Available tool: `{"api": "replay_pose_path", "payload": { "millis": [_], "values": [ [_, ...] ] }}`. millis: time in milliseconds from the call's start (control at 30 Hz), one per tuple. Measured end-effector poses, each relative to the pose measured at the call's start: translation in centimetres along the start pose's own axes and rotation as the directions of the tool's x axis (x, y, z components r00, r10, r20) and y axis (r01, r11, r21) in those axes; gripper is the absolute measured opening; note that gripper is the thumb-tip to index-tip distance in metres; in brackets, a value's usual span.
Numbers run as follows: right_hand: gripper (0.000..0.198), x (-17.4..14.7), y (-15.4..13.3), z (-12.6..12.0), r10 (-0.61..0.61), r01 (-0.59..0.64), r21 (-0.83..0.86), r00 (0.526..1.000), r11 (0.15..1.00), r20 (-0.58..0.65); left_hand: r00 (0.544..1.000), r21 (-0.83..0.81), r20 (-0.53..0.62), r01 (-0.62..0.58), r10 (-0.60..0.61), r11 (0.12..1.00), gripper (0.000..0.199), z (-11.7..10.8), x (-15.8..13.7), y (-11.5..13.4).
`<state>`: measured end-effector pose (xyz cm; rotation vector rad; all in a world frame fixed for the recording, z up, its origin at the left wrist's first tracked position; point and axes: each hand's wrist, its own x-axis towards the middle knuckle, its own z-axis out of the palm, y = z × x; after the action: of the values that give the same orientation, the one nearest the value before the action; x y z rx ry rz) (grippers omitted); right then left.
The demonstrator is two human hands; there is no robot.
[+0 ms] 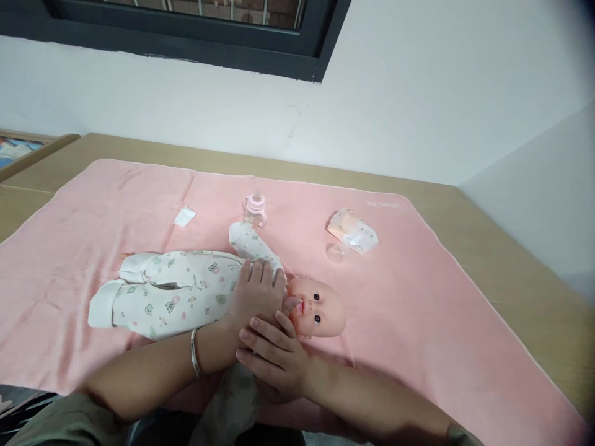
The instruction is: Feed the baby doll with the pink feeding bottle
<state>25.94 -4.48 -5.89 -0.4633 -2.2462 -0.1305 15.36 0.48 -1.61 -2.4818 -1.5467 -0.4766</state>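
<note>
A baby doll in a white printed romper lies face up across the pink cloth, its head to the right. My left hand, with a silver bangle at the wrist, rests flat on the doll's chest, fingers stretched out. Its thumb reaches to the doll's mouth. Lower right, my right hand lies by the doll's near shoulder and sleeve, fingers extended over the side of my left hand and wrist. Part of its palm and whatever lies under it are hidden. Neither hand visibly grips anything.
Beyond the doll stands a pink-topped baby bottle. A small white packet lies to its left. Further right are a clear dome cap and a printed soft pack. The pink cloth covers a wooden table against a wall.
</note>
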Motion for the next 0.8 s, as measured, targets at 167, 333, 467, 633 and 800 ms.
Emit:
{"api": "replay_pose_path", "payload": {
  "millis": [167,333,467,633,800],
  "values": [
    [0.048,-0.18,0.09,-0.18,-0.016,0.016,-0.005,1.000,1.000,0.024,0.997,0.004,0.079,-0.001,0.001,1.000,0.055,-0.11,-0.01,-0.07],
    [0.048,0.08,0.17,-0.45,-0.027,0.028,-0.008,0.998,1.000,0.052,0.997,0.012,0.073,-0.021,0.020,1.000,0.056,0.04,0.01,-0.15],
    [0.045,0.35,0.28,-0.58,-0.032,0.032,-0.003,0.998,0.999,0.049,0.998,0.011,0.056,-0.025,0.024,1.000,0.054,0.10,0.07,-0.09],
    [0.043,0.34,0.23,-0.61,-0.032,0.033,-0.012,0.998,0.999,0.055,0.999,0.009,0.046,-0.030,0.030,1.000,0.053,0.06,0.15,-0.07],
    [0.043,0.21,0.16,-0.61,-0.032,0.032,-0.001,0.998,0.999,0.057,0.999,0.008,0.047,-0.020,0.020,1.000,0.053,0.20,0.04,0.01]
  ]
}}
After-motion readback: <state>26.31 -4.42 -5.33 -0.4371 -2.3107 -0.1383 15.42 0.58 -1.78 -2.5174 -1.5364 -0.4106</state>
